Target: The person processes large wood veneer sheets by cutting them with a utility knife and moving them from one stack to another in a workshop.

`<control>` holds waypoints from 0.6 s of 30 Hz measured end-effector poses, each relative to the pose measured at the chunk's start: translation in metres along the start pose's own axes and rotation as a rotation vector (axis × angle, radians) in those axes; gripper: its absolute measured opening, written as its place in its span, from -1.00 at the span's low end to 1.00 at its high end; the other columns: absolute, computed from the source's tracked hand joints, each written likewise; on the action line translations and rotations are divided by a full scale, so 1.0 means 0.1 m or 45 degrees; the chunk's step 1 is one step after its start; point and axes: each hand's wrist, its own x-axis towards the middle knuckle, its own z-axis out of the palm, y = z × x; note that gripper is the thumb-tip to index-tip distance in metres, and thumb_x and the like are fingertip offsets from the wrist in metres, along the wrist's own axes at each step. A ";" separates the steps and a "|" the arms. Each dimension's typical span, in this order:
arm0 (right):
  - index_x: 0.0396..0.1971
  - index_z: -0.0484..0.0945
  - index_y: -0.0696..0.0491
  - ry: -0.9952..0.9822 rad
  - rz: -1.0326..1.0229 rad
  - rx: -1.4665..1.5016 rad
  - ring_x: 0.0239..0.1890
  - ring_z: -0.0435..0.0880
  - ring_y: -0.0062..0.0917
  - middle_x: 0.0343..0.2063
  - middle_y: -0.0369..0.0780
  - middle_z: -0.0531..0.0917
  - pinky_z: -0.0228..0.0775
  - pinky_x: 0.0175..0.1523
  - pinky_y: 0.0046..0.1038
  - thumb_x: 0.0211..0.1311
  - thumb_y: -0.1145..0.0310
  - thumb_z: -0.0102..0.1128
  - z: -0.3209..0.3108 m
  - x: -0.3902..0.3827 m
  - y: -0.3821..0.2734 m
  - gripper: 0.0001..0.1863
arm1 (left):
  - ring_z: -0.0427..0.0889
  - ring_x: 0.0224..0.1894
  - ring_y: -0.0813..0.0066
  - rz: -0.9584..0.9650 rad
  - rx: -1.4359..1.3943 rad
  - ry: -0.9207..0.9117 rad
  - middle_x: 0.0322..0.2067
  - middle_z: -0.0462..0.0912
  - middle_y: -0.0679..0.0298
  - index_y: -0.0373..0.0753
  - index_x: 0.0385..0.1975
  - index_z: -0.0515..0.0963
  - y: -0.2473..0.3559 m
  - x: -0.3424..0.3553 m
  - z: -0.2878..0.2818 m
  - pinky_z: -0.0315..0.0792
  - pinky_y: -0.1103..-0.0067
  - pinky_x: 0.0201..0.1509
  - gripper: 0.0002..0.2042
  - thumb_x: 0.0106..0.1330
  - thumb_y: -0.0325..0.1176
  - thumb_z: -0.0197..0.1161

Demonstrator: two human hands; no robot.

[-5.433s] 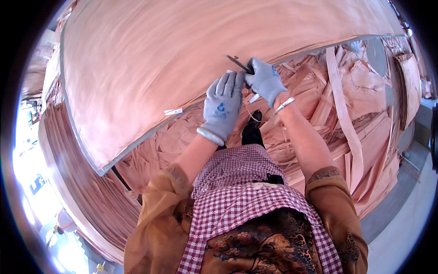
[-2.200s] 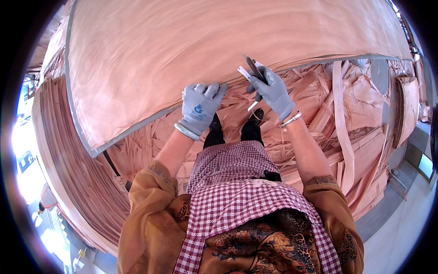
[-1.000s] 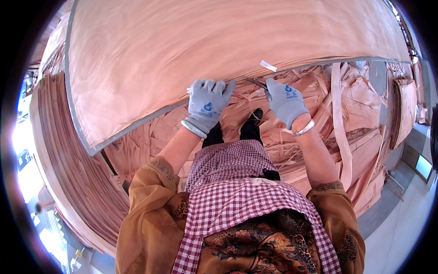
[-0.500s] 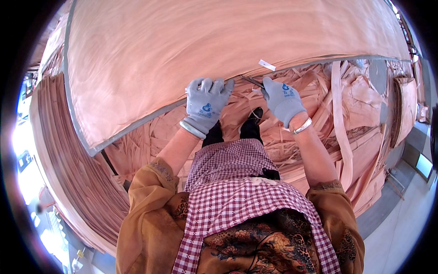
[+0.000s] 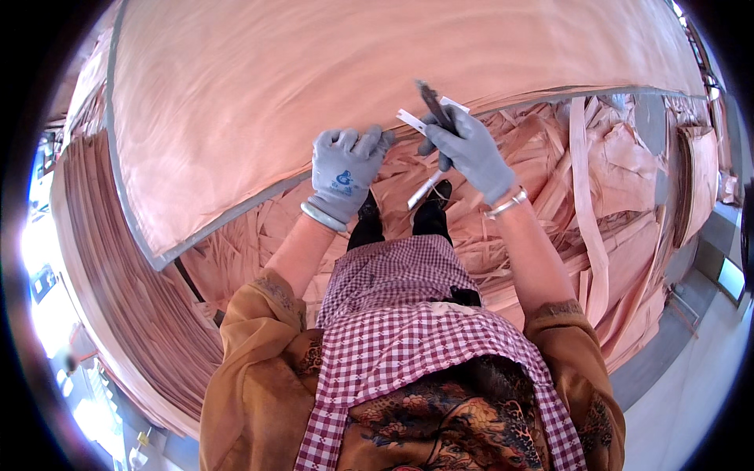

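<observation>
A wide, thin, pinkish wood veneer sheet (image 5: 314, 71) spreads in front of me, its near edge curving past my hands. My left hand (image 5: 344, 171), in a grey glove, rests at that edge with its fingers curled in; what they hold is hidden. My right hand (image 5: 470, 153), gloved alike, grips a dark, narrow tool (image 5: 433, 102) pointing up and away over the sheet. White strip pieces (image 5: 411, 121) show beside the tool and its fingers. Below the right hand a whitish, slender piece (image 5: 424, 190) sticks out; I cannot tell whether it belongs to the tool.
Torn veneer scraps (image 5: 542, 173) pile up under the sheet's edge and around my feet. A tall stack of veneer (image 5: 126, 267) stands at the left. More veneer pieces (image 5: 695, 184) stand at the right, near a grey floor (image 5: 675, 400).
My right hand has moved left and turned, so the tool now points upward instead of lying along the sheet's edge. The white strip, earlier lying on the sheet, is partly behind that hand.
</observation>
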 end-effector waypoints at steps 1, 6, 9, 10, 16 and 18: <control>-0.32 0.42 0.15 0.015 -0.013 -0.040 -0.66 0.52 -0.68 -0.58 -0.26 0.61 0.30 -0.58 -0.65 0.21 0.41 0.06 0.03 0.06 0.05 -0.87 | 0.44 -0.34 0.58 0.016 -0.002 -0.008 -0.26 0.48 0.61 0.10 -0.23 0.60 -0.01 0.01 0.00 0.32 0.50 -0.20 -0.74 0.02 -0.28 0.26; -0.29 0.40 0.15 0.072 0.046 -0.204 -0.66 0.49 -0.73 -0.60 -0.28 0.58 0.29 -0.60 -0.67 0.20 0.42 0.07 0.06 0.12 0.12 -0.86 | 0.46 -0.13 0.53 0.091 -0.029 0.081 -0.12 0.49 0.49 -0.02 -0.29 0.58 0.03 0.03 -0.03 0.34 0.47 -0.10 -0.79 0.02 -0.33 0.23; -0.29 0.40 0.13 0.063 0.089 -0.214 -0.62 0.55 -0.66 -0.59 -0.26 0.61 0.34 -0.54 -0.59 0.17 0.37 0.14 0.09 0.13 0.13 -0.81 | 0.42 -0.01 0.47 0.186 -0.065 0.046 -0.03 0.48 0.44 -0.07 -0.32 0.56 0.01 0.07 -0.07 0.34 0.46 -0.03 -0.81 0.02 -0.36 0.20; -0.30 0.40 0.13 0.066 0.107 -0.268 -0.60 0.57 -0.60 -0.58 -0.23 0.61 0.35 -0.52 -0.56 0.17 0.36 0.15 0.10 0.13 0.12 -0.80 | 0.41 0.03 0.45 0.223 -0.081 0.004 0.00 0.47 0.43 -0.09 -0.33 0.55 0.00 0.09 -0.09 0.34 0.46 -0.01 -0.82 0.02 -0.37 0.19; -0.36 0.36 0.16 0.211 -0.132 -0.714 -0.39 0.59 -0.18 -0.51 -0.05 0.57 0.40 -0.31 -0.29 0.13 0.28 0.17 0.10 0.17 0.21 -0.73 | 0.39 0.06 0.41 0.368 -0.088 -0.057 -0.01 0.47 0.32 -0.14 -0.42 0.51 -0.04 0.20 -0.01 0.38 0.51 -0.12 -0.87 0.00 -0.37 0.16; -0.40 0.35 0.16 0.341 -0.378 -0.922 -0.32 0.55 -0.06 -0.49 0.01 0.54 0.39 -0.23 -0.19 0.11 0.20 0.18 0.04 0.19 0.30 -0.68 | 0.39 0.05 0.41 0.382 -0.142 -0.078 -0.05 0.49 0.31 -0.14 -0.30 0.50 -0.02 0.23 -0.04 0.39 0.52 -0.15 -0.78 -0.01 -0.37 0.15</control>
